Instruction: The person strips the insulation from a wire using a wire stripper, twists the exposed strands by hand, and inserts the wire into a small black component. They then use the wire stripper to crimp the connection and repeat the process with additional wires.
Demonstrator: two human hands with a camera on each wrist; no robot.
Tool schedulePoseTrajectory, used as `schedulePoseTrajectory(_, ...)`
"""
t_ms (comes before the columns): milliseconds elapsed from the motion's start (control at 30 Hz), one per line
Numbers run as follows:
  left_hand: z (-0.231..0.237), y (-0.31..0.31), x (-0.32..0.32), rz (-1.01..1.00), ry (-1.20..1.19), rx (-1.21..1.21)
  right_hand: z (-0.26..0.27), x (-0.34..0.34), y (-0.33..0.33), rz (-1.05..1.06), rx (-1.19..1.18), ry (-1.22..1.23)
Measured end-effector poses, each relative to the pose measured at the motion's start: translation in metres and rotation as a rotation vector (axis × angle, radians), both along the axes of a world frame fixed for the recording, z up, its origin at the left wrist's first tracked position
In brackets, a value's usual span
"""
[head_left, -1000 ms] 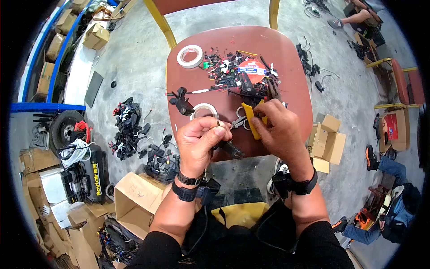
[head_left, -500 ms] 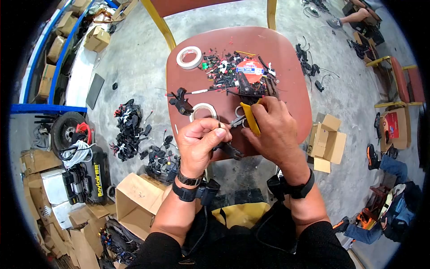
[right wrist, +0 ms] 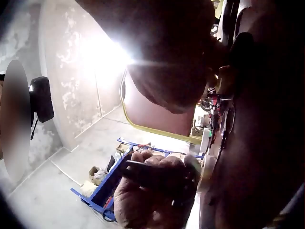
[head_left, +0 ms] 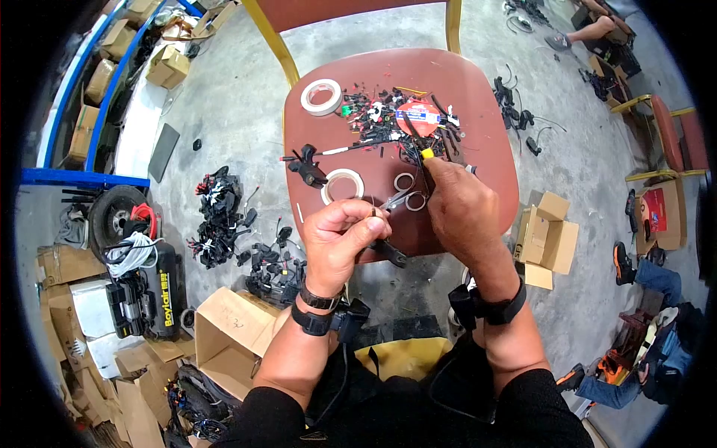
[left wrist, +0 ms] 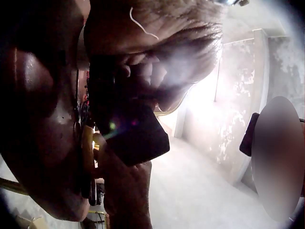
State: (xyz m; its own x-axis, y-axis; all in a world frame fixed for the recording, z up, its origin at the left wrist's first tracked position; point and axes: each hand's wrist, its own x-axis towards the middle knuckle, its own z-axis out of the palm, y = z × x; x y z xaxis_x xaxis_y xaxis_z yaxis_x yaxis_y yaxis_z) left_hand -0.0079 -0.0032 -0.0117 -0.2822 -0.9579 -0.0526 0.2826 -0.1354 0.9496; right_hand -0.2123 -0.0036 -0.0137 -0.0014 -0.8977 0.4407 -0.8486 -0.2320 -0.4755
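Observation:
My left hand (head_left: 340, 239) pinches a thin dark piece, like a wire end, between thumb and forefinger. A black plastic part (head_left: 390, 254) juts out below those fingers; its dark block (left wrist: 138, 138) fills the left wrist view's middle. Over the right of the red chair seat (head_left: 478, 134), my right hand (head_left: 463, 201) curls round a yellow-handled tool (head_left: 427, 154), which looks like pliers. Its dark head points at the pile, and most of the handle is hidden in the palm. Scissors (head_left: 407, 196) lie between the hands. Near the left hand is a tape roll (head_left: 329, 187).
A pile of small wire scraps and connectors (head_left: 373, 119) covers the seat's middle. Another tape roll (head_left: 306, 97) and a black lever part (head_left: 306, 168) lie at its left. Cardboard boxes (head_left: 231, 328) and heaps of black parts (head_left: 216, 224) stand on the floor.
My right hand has closed further round the yellow-handled tool, covering most of its handles, and more of the scissors shows. The left hand has hardly moved.

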Motion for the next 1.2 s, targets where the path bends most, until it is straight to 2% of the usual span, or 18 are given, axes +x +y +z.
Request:
schedulePoseTrajectory(267,0.002,0.004,0.002,-0.014,-0.047,0.014,-0.002,-0.022,-0.006,0.002,-0.025,-0.247)
schedulePoseTrajectory(367,0.000,0.003,0.002,-0.020,-0.027,0.001,0.004,-0.028,-0.008,-0.043,-0.013,-0.294)
schedulePoseTrajectory(467,-0.001,0.002,0.002,-0.033,-0.004,-0.009,-0.002,-0.031,-0.008,-0.110,0.015,-0.455)
schedulePoseTrajectory(567,0.002,-0.001,0.001,-0.066,0.014,-0.037,-0.002,-0.030,-0.004,-0.054,0.126,-0.785)
schedulePoseTrajectory(600,0.002,-0.001,0.001,-0.069,0.035,-0.047,0.006,-0.021,0.000,0.004,0.210,-1.069)
schedulePoseTrajectory(700,-0.005,-0.003,-0.004,-0.043,0.137,-0.097,0.011,-0.004,0.008,0.110,0.284,-1.163)
schedulePoseTrajectory(800,-0.010,-0.005,-0.002,-0.049,0.141,-0.177,0.010,0.006,0.018,0.221,0.342,-1.103)
schedulePoseTrajectory(833,-0.009,-0.003,-0.001,-0.029,0.131,-0.129,0.011,0.009,0.019,0.257,0.337,-1.077)
schedulePoseTrajectory(967,0.001,0.009,0.002,0.016,0.086,-0.023,0.028,0.017,0.022,0.333,0.556,-1.336)
schedulePoseTrajectory(1067,0.007,0.016,0.004,0.000,0.005,-0.052,0.022,0.023,0.030,0.338,0.601,-1.328)
schedulePoseTrajectory(1200,0.015,0.022,0.013,-0.113,-0.118,-0.116,0.029,0.017,0.035,0.417,0.829,-1.138)
